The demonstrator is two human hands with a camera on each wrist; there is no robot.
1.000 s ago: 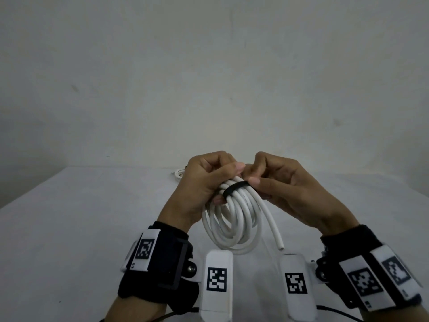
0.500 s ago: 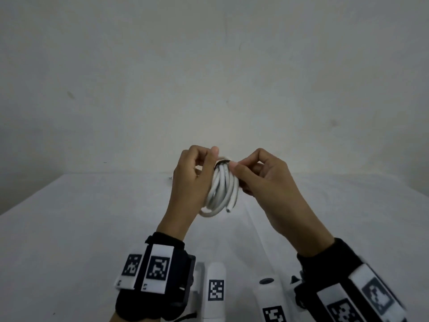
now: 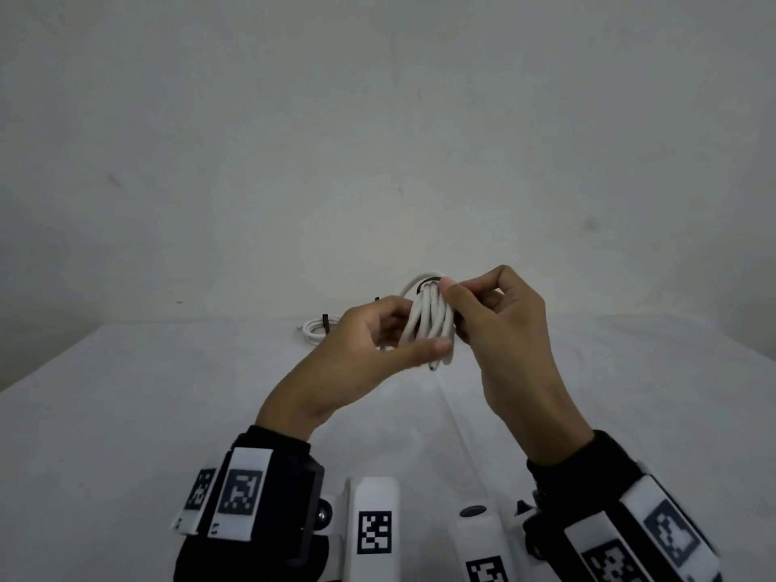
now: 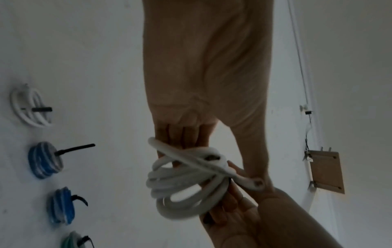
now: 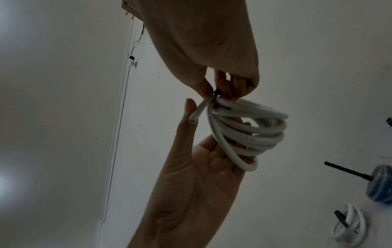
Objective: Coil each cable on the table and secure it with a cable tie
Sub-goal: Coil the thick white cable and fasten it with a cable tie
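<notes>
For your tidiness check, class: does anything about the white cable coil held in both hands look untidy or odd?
Yes. One cut end of the white cable coil sticks out loose past the black cable tie pinched by the right hand, beside the left hand.

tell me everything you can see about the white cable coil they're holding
The white cable coil is thick, smooth, round cable wound into several loose loops, held above the table. A black cable tie circles its top. The right hand pinches the coil at the tie; the left hand holds the loops, thumb across them. One cut end sticks out.
</notes>
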